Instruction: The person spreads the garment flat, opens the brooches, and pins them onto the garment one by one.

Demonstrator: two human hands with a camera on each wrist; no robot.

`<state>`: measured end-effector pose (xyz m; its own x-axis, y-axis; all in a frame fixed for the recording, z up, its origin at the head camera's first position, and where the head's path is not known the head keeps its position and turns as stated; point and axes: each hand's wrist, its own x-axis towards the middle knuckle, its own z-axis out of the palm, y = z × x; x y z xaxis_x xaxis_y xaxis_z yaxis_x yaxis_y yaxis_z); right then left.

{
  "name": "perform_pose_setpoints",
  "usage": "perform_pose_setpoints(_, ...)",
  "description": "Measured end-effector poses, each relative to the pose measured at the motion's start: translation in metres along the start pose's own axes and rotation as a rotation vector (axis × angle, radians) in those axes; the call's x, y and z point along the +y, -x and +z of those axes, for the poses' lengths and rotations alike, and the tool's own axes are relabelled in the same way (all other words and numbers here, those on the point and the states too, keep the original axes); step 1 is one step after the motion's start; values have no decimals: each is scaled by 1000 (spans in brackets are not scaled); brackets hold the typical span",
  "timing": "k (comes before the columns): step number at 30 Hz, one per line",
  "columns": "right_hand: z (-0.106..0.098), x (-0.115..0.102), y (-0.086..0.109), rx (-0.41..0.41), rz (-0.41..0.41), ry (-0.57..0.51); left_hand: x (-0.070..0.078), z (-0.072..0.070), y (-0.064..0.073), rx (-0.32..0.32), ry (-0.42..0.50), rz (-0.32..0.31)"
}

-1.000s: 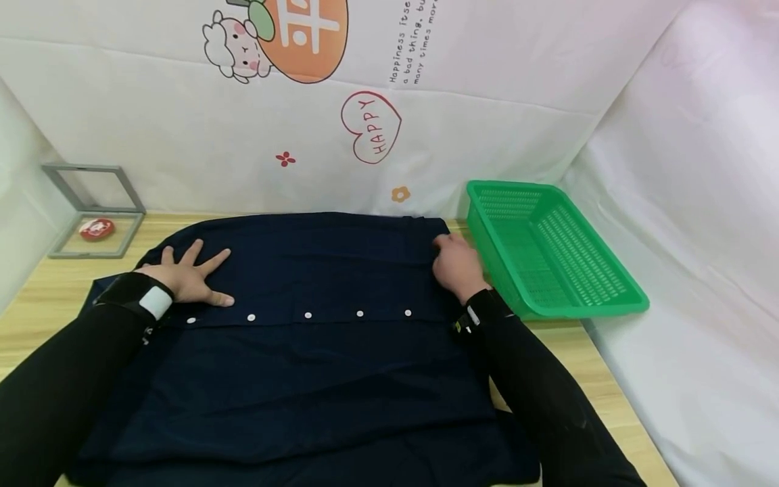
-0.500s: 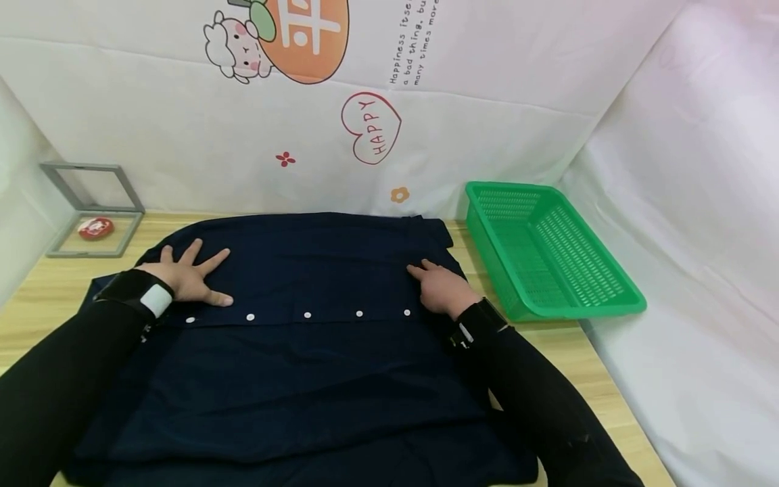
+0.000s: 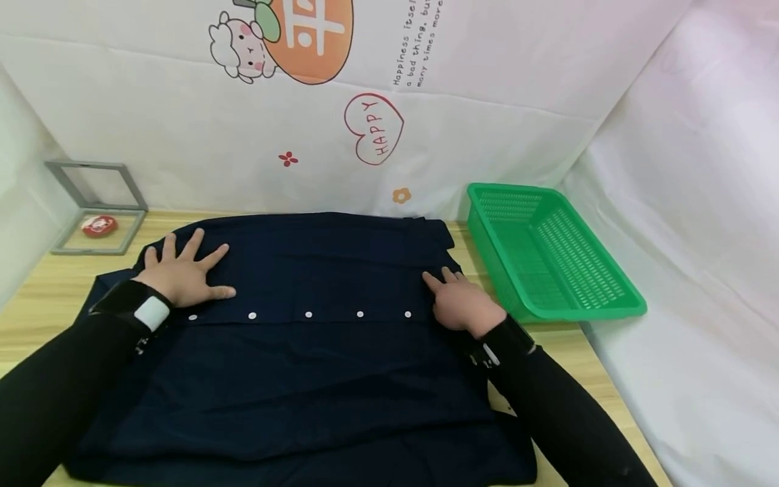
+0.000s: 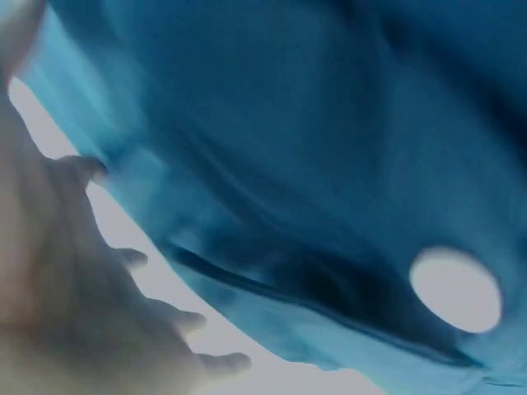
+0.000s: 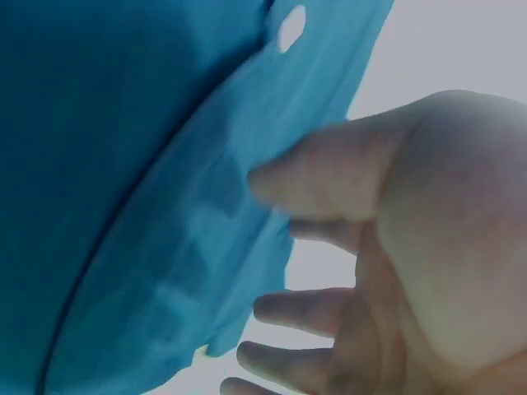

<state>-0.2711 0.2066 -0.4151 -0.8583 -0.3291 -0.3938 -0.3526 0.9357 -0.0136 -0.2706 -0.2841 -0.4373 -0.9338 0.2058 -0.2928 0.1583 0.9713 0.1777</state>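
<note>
A dark navy shirt [image 3: 316, 270] lies spread over the table, its row of white buttons running left to right across the middle. On its left part, my left hand [image 3: 182, 274] rests with fingers spread wide; the left wrist view shows those fingers [image 4: 177, 317] beside the cloth and one button [image 4: 455, 290]. Toward the shirt's right edge is my right hand [image 3: 462, 304], fingertips at the cloth above the last button. In the right wrist view its fingers [image 5: 296, 311] are extended and apart, with nothing held between them and the thumb.
A green plastic basket [image 3: 517, 284] stands at the right, close beside my right hand. At the back left sits an open grey frame [image 3: 130, 237] with a small red round item [image 3: 99, 226]. White printed cloth [image 3: 487, 149] backs the wooden table [image 3: 36, 304].
My right hand has come down from the shirt's upper right corner, where its fingers were curled, and now lies lower with fingers extended. The left hand has shifted slightly, still spread on the shirt.
</note>
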Motion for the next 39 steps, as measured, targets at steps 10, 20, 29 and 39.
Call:
perform_pose_setpoints(10,35,-34,76,-131,-51,-60,40,27,92,-107,-38,-27)
perform_pose_setpoints(20,61,-6,99,-80,-15,-114,16,53,109,-41,33,23)
perform_pose_setpoints(29,63,-15,148,123,-284,-53,23,74,156,16,-131,-113)
perform_pose_setpoints(39,88,-17,173,-106,-317,-113,26,106,178,-231,-71,-135)
